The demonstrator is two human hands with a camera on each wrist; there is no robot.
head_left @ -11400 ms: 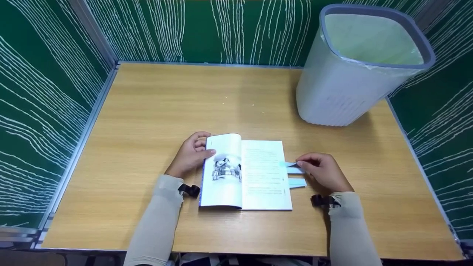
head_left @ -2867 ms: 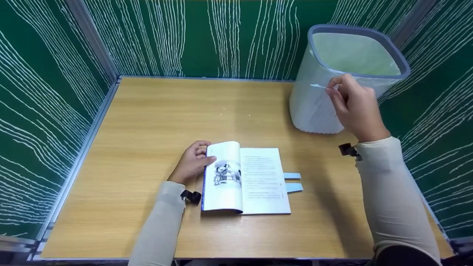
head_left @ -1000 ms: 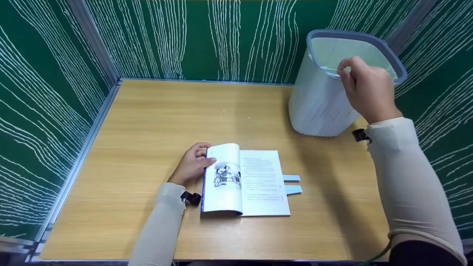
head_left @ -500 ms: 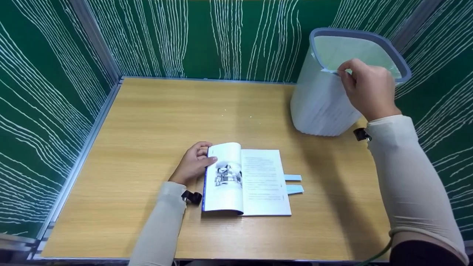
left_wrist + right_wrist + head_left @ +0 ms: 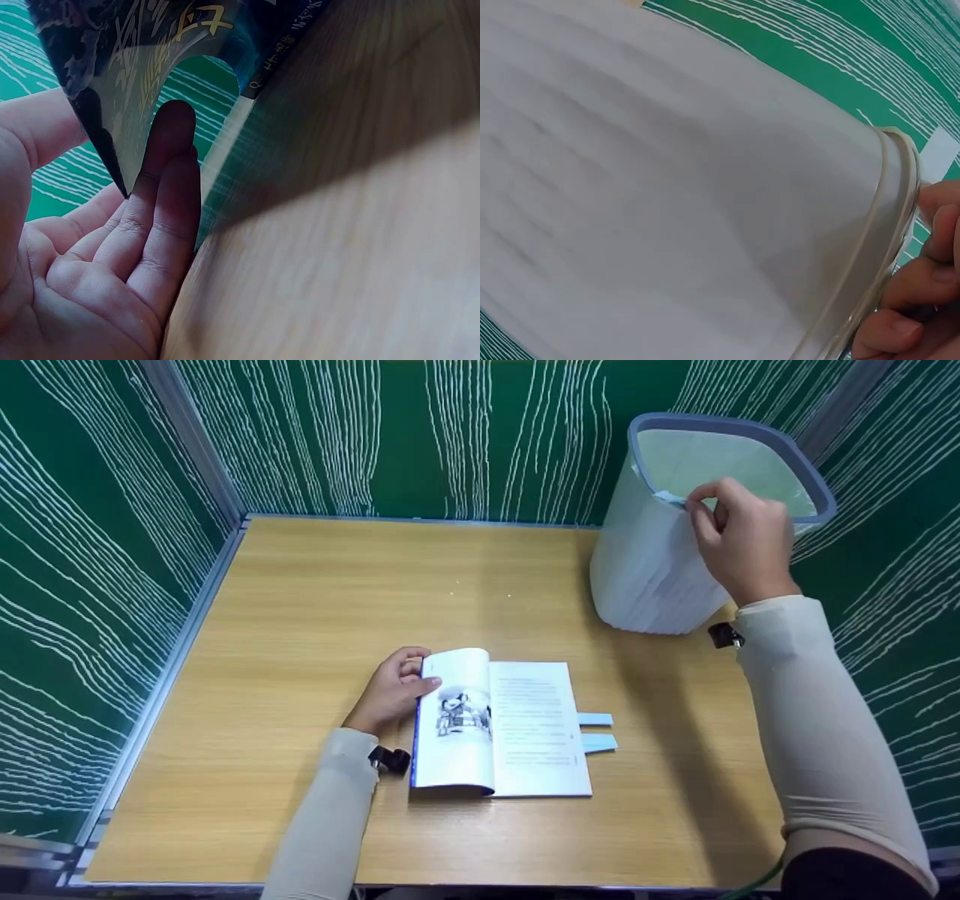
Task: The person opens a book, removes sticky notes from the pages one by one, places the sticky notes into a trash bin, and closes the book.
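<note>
- Blue paper strip (image 5: 668, 498) is what I'm watching: well beyond the open book (image 5: 532, 731) and off to its right, up at the near rim of the waste bin (image 5: 649, 562).
- The person's right hand (image 5: 750, 536) has it pinched between thumb and forefinger; whether the strip touches the rim, I can't tell.
- At the book's left edge, the left hand (image 5: 390, 694) grips that side, thumb over the illustrated page and fingers behind the cover.
- Two more blue tabs, a farther tab (image 5: 596, 719) and a nearer tab (image 5: 600, 743), jut from the book's right edge.
- To my eye, the step in hand is throwing this one strip away.
- Next, I'd say, the pinch must loosen over the bin liner (image 5: 727, 454), clear of the rim. Something that light, perhaps tacky, could cling to a fingertip or slip down outside.
- Those two tabs at the book's right edge probably want the same treatment afterwards, with the left hand's grip steadying the pages.
</note>
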